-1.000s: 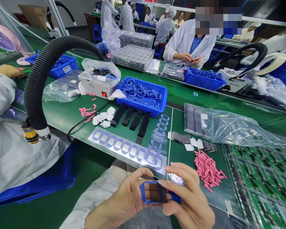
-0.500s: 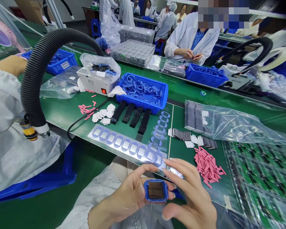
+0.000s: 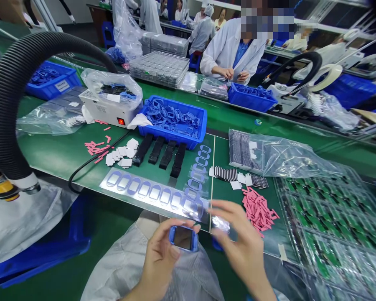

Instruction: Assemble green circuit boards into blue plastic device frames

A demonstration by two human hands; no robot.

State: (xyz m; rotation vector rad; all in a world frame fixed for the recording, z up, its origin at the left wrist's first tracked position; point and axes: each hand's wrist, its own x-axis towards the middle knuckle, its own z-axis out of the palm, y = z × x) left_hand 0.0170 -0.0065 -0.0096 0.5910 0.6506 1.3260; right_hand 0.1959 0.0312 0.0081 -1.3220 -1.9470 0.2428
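My left hand point(image 3: 161, 257) pinches a small blue frame with a dark glass pane point(image 3: 183, 238), held low over my lap near the table's front edge. My right hand point(image 3: 241, 246) hangs just to the right of it, apart from the frame, blurred by motion, with fingers stretched out. A blue piece point(image 3: 217, 244) shows under its fingers; whether they grip it is unclear. Just ahead lies a clear film strip point(image 3: 150, 192) carrying several blue-outlined gaskets. Further right, a pile of pink strips point(image 3: 258, 209) lies on the green table point(image 3: 65, 154).
A blue bin of blue frames point(image 3: 174, 121) sits mid-table, black foam strips point(image 3: 159, 152) before it. A black ribbed hose point(image 3: 15, 96) arches at left. A bag of dark panes point(image 3: 269, 156) and green-board trays point(image 3: 335, 234) are at right. A person in white point(image 3: 235, 48) works opposite.
My right hand has let go of the blue frame and moved right; my left hand alone holds it now. The view has shifted, so everything sits further left.
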